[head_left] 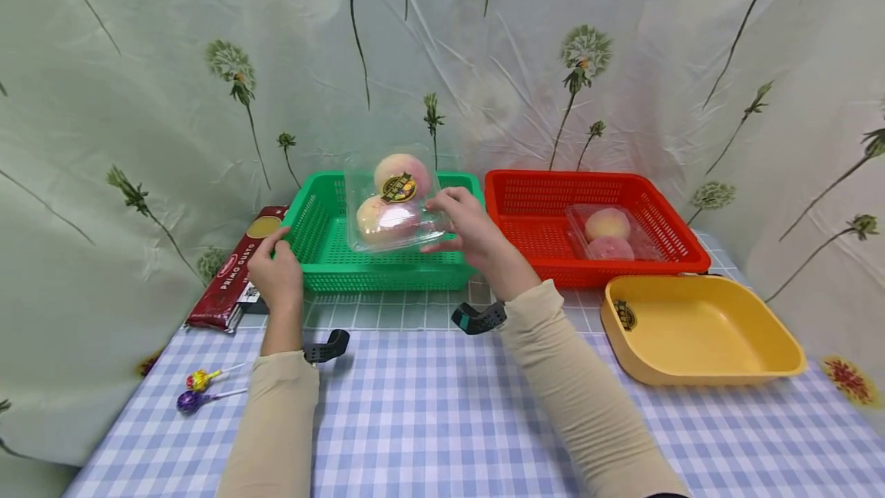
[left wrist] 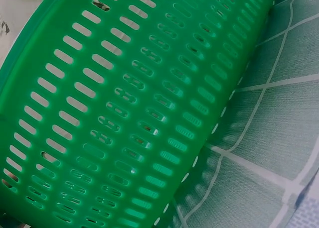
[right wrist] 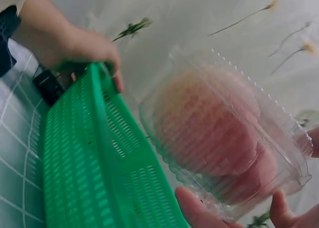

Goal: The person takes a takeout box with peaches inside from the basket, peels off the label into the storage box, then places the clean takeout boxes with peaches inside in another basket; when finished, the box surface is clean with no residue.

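My right hand [head_left: 470, 229] grips the edge of a clear plastic clamshell box [head_left: 356, 225], held tilted above the green basket [head_left: 387, 280]. Inside the box are two round pink-and-cream peach-like items [head_left: 389, 220], and a black and gold label is stuck on it. The right wrist view shows the fingers and thumb at the box's edges [right wrist: 219, 123]. My left hand [head_left: 278, 275] holds the left rim of the green basket, its fingers bent over the rim in the right wrist view. The left wrist view is filled mostly by the basket's slotted wall [left wrist: 117, 106].
A red basket [head_left: 539, 273] to the right contains another clear box [head_left: 646, 243]. In front of it stands a yellow tray [head_left: 698, 329]. A dark red packet [head_left: 231, 275] lies left of the green basket, with a yellow lollipop [head_left: 199, 380] and a purple lollipop [head_left: 190, 403] nearer.
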Action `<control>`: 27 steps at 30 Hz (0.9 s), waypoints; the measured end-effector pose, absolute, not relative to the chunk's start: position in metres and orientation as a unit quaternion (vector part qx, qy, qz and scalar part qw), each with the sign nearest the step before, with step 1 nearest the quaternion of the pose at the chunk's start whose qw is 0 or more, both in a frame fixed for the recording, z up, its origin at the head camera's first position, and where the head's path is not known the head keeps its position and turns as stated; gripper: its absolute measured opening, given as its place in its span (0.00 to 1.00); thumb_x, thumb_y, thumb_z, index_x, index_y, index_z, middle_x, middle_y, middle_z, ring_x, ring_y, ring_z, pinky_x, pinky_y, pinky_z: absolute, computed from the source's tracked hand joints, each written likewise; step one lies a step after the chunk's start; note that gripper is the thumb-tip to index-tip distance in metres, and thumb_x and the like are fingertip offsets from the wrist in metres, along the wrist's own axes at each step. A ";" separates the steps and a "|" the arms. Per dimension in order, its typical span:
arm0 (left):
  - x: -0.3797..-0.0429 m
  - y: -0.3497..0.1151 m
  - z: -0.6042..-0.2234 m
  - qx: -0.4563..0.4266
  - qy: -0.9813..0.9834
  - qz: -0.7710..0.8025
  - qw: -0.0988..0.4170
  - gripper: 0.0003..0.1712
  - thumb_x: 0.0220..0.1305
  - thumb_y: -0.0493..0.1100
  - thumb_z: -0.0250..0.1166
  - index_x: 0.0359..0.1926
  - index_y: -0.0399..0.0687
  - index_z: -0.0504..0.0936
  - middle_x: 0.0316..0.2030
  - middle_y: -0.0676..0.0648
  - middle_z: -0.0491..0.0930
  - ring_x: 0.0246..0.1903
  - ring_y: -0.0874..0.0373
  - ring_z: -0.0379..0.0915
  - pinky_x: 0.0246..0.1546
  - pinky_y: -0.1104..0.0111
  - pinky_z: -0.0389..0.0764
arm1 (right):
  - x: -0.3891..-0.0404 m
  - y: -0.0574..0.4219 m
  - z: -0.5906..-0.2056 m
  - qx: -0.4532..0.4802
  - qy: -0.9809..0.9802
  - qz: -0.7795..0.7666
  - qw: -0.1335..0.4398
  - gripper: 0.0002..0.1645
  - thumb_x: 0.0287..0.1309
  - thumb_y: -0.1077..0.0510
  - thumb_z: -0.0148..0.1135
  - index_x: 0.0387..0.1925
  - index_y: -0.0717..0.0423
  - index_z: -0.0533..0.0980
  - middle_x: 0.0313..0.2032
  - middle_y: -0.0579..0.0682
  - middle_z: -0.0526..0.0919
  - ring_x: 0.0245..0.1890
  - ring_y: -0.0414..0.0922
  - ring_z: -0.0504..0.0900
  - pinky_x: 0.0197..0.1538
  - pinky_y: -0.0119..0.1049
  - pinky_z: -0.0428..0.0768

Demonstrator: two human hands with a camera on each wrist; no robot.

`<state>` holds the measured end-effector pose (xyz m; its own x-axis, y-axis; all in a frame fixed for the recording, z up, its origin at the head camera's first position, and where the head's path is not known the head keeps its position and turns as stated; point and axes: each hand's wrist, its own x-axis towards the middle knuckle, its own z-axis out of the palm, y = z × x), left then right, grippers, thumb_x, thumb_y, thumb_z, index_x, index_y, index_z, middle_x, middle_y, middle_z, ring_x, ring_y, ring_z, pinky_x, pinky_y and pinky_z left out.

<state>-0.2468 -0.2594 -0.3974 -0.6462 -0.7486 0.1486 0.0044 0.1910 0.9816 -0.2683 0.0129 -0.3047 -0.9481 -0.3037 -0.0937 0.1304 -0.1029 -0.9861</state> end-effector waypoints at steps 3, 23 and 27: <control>-0.246 -0.259 -0.397 0.264 -0.701 -0.579 0.323 0.23 0.71 0.41 0.47 0.58 0.51 0.84 0.64 0.48 0.78 0.64 0.55 0.70 0.64 0.56 0.69 | -0.257 0.032 -0.305 -0.083 0.647 -0.742 0.156 0.10 0.66 0.56 0.53 0.46 0.50 0.66 0.49 0.51 0.71 0.45 0.51 0.78 0.35 0.48 0.88; -0.244 -0.238 -0.380 0.132 -0.766 -0.416 0.473 0.14 0.67 0.32 0.56 0.46 0.38 0.87 0.51 0.39 0.83 0.56 0.42 0.76 0.58 0.48 0.73 | -0.227 0.138 -0.344 -0.230 0.680 -0.654 0.239 0.15 0.66 0.60 0.51 0.53 0.43 0.69 0.47 0.50 0.76 0.37 0.45 0.83 0.43 0.37 0.86; -0.240 -0.221 -0.364 0.046 -0.780 -0.453 0.429 0.15 0.70 0.34 0.54 0.48 0.40 0.87 0.47 0.39 0.85 0.46 0.48 0.79 0.48 0.59 0.76 | -0.230 0.150 -0.348 -0.250 0.681 -0.639 0.256 0.19 0.65 0.61 0.50 0.56 0.42 0.69 0.51 0.51 0.76 0.41 0.47 0.83 0.45 0.41 0.87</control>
